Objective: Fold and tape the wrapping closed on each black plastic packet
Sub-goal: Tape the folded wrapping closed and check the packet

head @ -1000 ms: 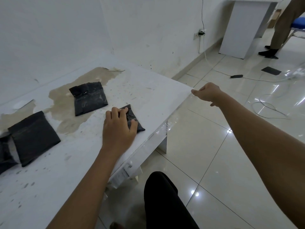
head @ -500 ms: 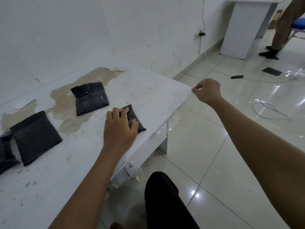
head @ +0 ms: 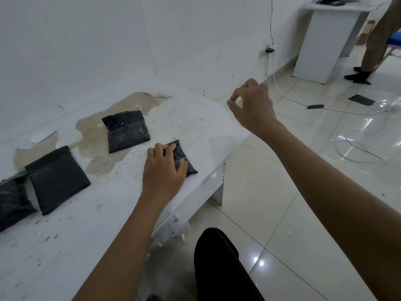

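Note:
A small folded black packet (head: 185, 158) lies near the white table's (head: 201, 118) right edge. My left hand (head: 162, 170) presses down on it, fingers curled over its far edge, hiding most of it. My right hand (head: 252, 106) hovers above the table's far right corner with thumb and forefinger pinched together; I cannot make out anything clear between them. Three more black packets lie further left: one (head: 128, 131) on a brown stain, one (head: 57, 179) flat, and one (head: 10, 200) at the left border with white showing at its mouth.
The brown stain (head: 97, 157) spreads across the table's middle. Shiny clear strips (head: 213, 175) cling to the near table edge. On the tiled floor lie cables (head: 360, 148) and a dark pad (head: 361, 99). A white cabinet (head: 321, 40) and another person's leg (head: 377, 40) stand at the back right.
My right hand has risen from the table's corner edge and shifted left over the tabletop, still pinched. My left hand stays pressed on the small packet.

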Demonstrator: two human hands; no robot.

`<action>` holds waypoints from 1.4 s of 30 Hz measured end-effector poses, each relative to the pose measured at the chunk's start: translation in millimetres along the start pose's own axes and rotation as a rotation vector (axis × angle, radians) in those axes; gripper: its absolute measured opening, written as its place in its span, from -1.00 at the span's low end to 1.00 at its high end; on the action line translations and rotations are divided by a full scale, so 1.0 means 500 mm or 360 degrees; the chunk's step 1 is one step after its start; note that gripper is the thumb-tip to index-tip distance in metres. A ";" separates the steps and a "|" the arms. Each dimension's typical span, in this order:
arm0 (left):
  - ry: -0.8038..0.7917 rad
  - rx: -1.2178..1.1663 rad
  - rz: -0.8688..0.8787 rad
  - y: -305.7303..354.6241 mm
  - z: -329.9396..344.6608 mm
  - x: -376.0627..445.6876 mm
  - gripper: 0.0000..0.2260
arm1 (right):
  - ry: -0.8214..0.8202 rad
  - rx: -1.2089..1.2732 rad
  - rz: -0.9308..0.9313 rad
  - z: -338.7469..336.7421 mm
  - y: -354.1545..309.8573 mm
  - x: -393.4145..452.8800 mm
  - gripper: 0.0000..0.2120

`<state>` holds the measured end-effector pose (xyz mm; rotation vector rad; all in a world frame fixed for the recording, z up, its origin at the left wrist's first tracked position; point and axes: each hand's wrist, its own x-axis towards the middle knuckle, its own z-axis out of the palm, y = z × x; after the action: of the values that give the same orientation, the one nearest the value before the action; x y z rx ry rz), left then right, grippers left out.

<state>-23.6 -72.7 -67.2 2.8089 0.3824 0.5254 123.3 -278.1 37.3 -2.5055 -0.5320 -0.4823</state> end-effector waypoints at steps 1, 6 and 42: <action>-0.0006 0.0001 0.0007 -0.002 -0.004 -0.002 -0.43 | 0.0016 0.0093 -0.0038 -0.003 -0.022 0.001 -0.80; -0.0003 0.0052 -0.0005 -0.023 -0.031 -0.034 -0.41 | -0.0001 0.0611 -0.0109 -0.006 -0.165 -0.001 -0.80; 0.0291 -0.0419 -0.0394 -0.104 -0.080 -0.118 -0.59 | -0.0476 0.2213 0.0765 0.241 -0.379 -0.178 -0.89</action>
<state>-102.9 -34.0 -65.2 2.4261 0.6378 0.7193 -12.8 -86.3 -17.6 -1.2443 -0.1940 0.3821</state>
